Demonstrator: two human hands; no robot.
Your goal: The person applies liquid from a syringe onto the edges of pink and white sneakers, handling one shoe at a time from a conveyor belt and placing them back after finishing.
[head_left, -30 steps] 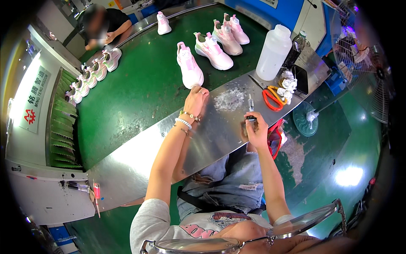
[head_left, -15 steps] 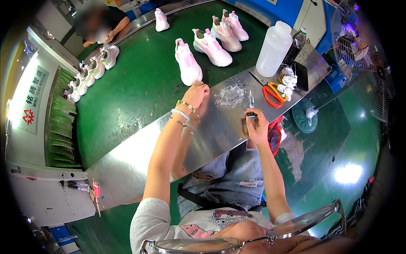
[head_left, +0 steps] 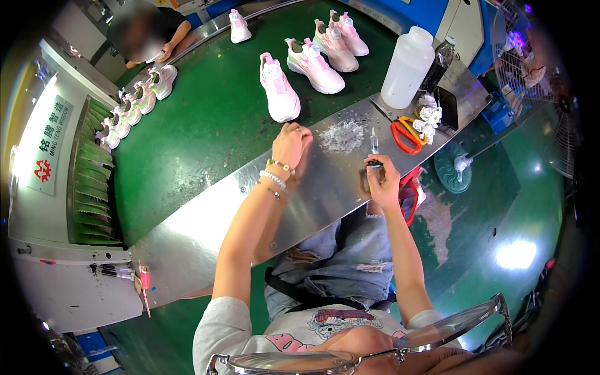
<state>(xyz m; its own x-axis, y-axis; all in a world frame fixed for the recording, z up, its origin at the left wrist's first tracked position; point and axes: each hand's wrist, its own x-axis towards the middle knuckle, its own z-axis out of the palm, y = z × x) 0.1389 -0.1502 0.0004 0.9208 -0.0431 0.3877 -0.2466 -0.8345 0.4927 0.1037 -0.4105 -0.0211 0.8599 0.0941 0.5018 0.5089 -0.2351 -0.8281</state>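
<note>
Brushed, shiny metal bench (head_left: 206,231); matt green belt (head_left: 206,119); translucent plastic bottle (head_left: 407,75); smooth pink-white shoe (head_left: 279,95).

A white rectangular sign (head_left: 49,150) with red lettering and a red emblem is sitting on the machine housing, left of the green belt (head_left: 206,119).

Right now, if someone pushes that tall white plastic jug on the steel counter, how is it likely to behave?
The white plastic jug stands tall and narrow on the steel counter, so a push up high would probably tip it rather than slide it. The metal looks smooth, so a low push might slide it. How full it is cannot be seen, so its weight is uncertain.
</note>
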